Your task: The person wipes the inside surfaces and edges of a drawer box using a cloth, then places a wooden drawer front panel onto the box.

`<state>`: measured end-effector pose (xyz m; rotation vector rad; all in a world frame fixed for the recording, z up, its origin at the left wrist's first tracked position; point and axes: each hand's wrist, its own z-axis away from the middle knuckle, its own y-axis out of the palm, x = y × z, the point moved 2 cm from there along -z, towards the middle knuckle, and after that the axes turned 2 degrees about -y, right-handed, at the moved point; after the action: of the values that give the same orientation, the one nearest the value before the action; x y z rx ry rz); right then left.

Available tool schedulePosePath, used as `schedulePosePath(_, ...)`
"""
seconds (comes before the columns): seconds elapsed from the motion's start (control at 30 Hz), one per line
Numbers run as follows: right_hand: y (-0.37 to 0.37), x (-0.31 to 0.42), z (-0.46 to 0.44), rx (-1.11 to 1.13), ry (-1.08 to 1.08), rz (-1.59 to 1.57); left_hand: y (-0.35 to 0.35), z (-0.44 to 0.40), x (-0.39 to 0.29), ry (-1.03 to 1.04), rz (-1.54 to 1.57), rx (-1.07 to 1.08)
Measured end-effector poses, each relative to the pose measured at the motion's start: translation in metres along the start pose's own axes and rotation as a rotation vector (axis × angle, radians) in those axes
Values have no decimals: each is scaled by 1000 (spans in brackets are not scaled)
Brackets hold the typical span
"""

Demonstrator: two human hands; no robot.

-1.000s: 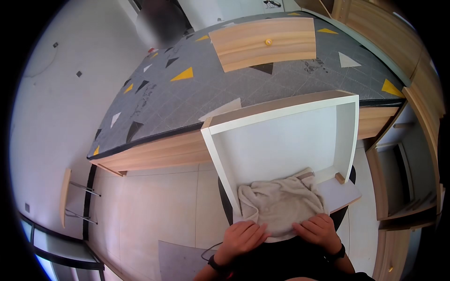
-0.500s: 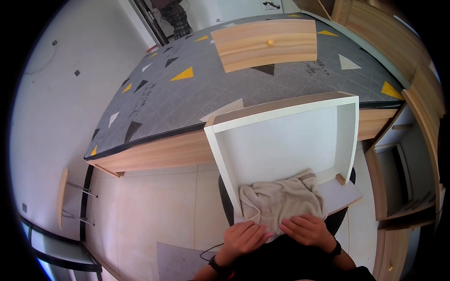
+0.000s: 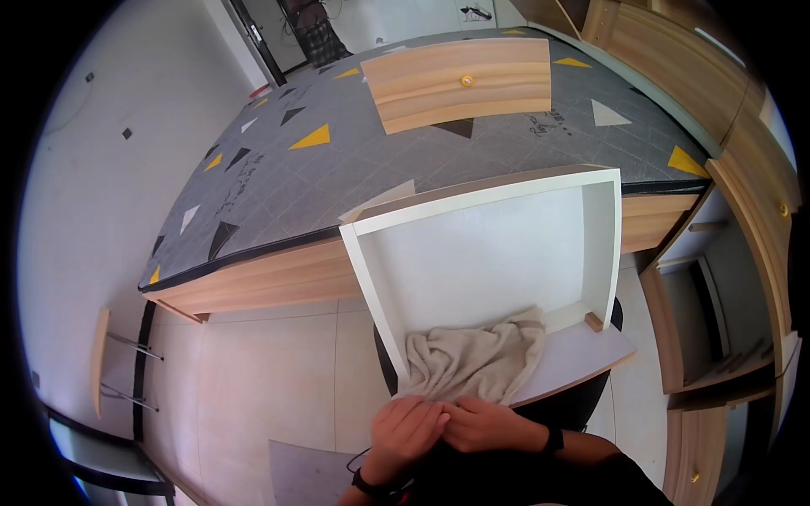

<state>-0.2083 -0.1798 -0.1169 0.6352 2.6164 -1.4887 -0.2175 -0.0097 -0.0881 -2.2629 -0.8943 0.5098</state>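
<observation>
A beige cloth (image 3: 472, 358) lies bunched in wavy folds at the near end of a white drawer box (image 3: 489, 196). My left hand (image 3: 407, 428) is closed on the cloth's near edge. Right beside it, almost touching, my right hand (image 3: 485, 424) has its fingers pinched at the same edge. The fingertips and the exact grip are partly hidden. The box tilts up against the bed side, and its near end rests by a pale board (image 3: 574, 358) on a black seat (image 3: 582, 405).
Beyond the box stands a bed with a grey patterned mattress (image 3: 278, 190). On it lies a wooden drawer front (image 3: 460, 84) with a yellow knob. A wooden cabinet (image 3: 675, 337) lines the right. A loose grey panel (image 3: 308, 472) is on the floor. A person (image 3: 316, 34) stands at the back.
My hands have come together, the right one moving left toward the other. The cloth has bunched leftward, uncovering more of the pale board. The view has shifted slightly.
</observation>
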Motion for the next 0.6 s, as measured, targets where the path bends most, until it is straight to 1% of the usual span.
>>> schedulePosePath(0.07,0,0,1,-5,3,-6,-2,-2,-1,-4,-20,28)
schedulePosePath(0.13,-3,2,3,-53,161,-116,-5,-5,-1,-2,-46,71)
schedulePosePath(0.17,-7,2,4,-69,167,-119,-3,-10,-2,-2,-27,148)
schedulePosePath(0.2,-11,1,9,-17,215,-233,0,-13,-3,-5,-6,222)
schedulePosePath(0.23,-15,-1,14,39,258,-346,0,-14,-4,-1,-12,226)
schedulePosePath(0.27,-20,-3,20,33,259,-346,2,-15,-6,26,-25,256)
schedulePosePath(0.33,-27,-9,33,128,298,-466,6,-21,-9,67,-29,328)
schedulePosePath(0.37,-31,-11,40,121,303,-465,8,-23,-11,74,-31,332)
schedulePosePath(0.43,-38,-12,57,159,348,-407,15,-22,-17,76,7,424)
schedulePosePath(0.47,-42,-12,64,148,357,-410,18,-22,-19,85,5,434)
schedulePosePath(0.53,-48,-12,75,173,350,-286,24,-22,-23,123,52,430)
schedulePosePath(0.6,-53,-12,85,154,354,-235,28,-22,-27,132,66,446)
